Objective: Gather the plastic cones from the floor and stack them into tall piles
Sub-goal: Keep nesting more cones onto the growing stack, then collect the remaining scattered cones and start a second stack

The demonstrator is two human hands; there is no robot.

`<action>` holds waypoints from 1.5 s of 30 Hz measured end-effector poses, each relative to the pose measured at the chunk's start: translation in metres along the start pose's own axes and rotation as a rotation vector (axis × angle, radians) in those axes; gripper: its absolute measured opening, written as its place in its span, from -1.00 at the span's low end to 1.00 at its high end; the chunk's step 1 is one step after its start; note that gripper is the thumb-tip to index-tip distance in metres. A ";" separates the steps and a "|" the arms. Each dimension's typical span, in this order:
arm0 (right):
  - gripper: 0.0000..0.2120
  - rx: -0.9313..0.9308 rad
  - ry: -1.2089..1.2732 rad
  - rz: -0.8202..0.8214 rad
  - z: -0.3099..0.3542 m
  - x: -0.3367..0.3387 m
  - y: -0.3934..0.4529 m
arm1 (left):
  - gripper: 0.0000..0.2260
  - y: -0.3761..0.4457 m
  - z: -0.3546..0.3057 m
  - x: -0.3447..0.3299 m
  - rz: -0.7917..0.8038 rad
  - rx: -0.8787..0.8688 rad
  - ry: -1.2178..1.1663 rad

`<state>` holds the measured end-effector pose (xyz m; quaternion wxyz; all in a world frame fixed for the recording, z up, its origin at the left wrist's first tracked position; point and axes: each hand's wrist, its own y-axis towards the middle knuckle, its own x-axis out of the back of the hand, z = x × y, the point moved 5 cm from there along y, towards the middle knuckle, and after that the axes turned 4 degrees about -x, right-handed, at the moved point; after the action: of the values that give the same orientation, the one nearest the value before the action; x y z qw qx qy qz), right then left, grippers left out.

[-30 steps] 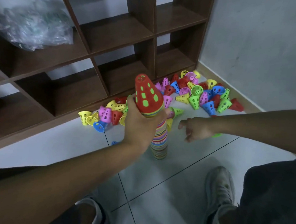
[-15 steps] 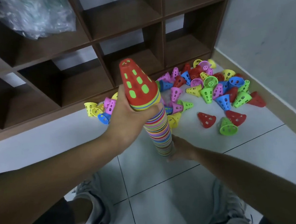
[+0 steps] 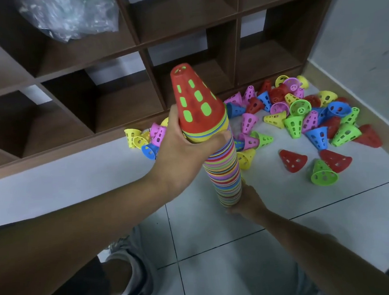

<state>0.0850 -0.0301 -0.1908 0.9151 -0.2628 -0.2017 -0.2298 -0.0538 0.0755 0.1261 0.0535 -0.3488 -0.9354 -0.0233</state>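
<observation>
Pale glossy floor tiles (image 3: 219, 249) carry a tall stack of cones (image 3: 225, 168) before a brown wooden shelf (image 3: 181, 33). Its foot hides the right hand's (image 3: 248, 203) fingers; grip unclear. The left hand (image 3: 184, 148) is wrapped round the stack's upper part. Perforated loose cones (image 3: 302, 116) lie right of it. A crinkled clear bag (image 3: 69, 15), cut off above, fills one cubby.

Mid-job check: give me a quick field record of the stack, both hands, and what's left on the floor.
stack: tall pile of nested cones, red cone on top
left hand: gripping the stack just under the red cone
right hand: at the stack's base, partly hidden
loose cones: many scattered on the floor by the shelf
task: not finished
</observation>
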 end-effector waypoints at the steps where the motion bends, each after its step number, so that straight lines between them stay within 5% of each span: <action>1: -0.07 -0.002 0.008 -0.018 0.002 -0.001 -0.002 | -0.36 0.002 0.000 0.002 0.007 0.005 0.002; 9: -0.36 -0.058 0.014 -0.260 0.010 -0.031 -0.019 | -0.37 0.023 0.007 0.028 -0.006 0.089 -0.035; 26: -0.39 0.039 0.066 -0.484 0.086 -0.047 0.000 | -0.43 0.048 -0.041 0.083 0.015 0.058 0.022; 36: -0.27 0.153 0.111 -0.352 0.208 -0.084 0.041 | -0.43 0.055 -0.103 0.174 -0.130 -0.063 0.060; 45: -0.23 0.147 0.093 -0.279 0.252 -0.165 0.061 | -0.34 0.067 -0.077 0.261 -0.152 -0.008 0.101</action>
<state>-0.0799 0.2122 -0.0987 0.8993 -0.1538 -0.2099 -0.3514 -0.1996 0.2890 0.2336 0.0973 -0.2751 -0.9552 -0.0484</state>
